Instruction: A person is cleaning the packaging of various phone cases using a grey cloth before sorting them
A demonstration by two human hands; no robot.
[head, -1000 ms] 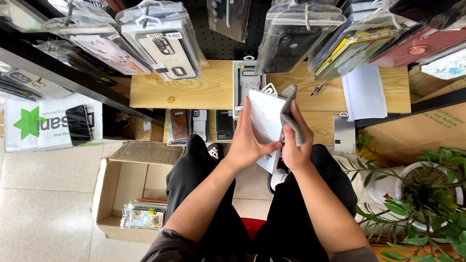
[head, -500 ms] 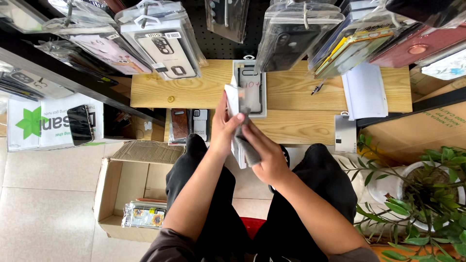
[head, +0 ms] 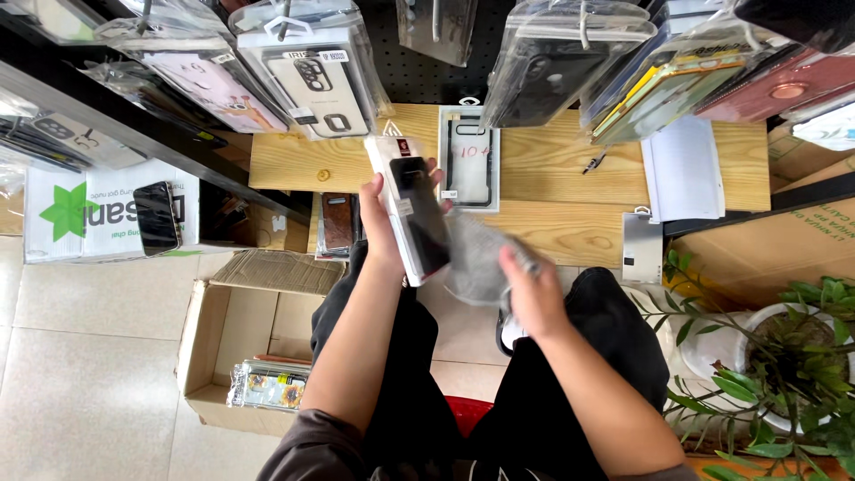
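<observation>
Packaged phone case point(head: 411, 207) held upright above lap in left hand point(head: 385, 233), grip clamped on its long edges, grey cloth point(head: 478, 260) bunched in right hand point(head: 533, 294): best wiped in light strokes, pack kept braced over tabletop point(head: 552, 178) edge.

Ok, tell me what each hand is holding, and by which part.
Left hand holds a white rectangular phone-case package with a dark case by its left long edge. Right hand holds a crumpled grey cloth by its right end.

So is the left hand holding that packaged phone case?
Yes, the left hand grips the packaged phone case, while the right hand holds a grey cloth.
</observation>
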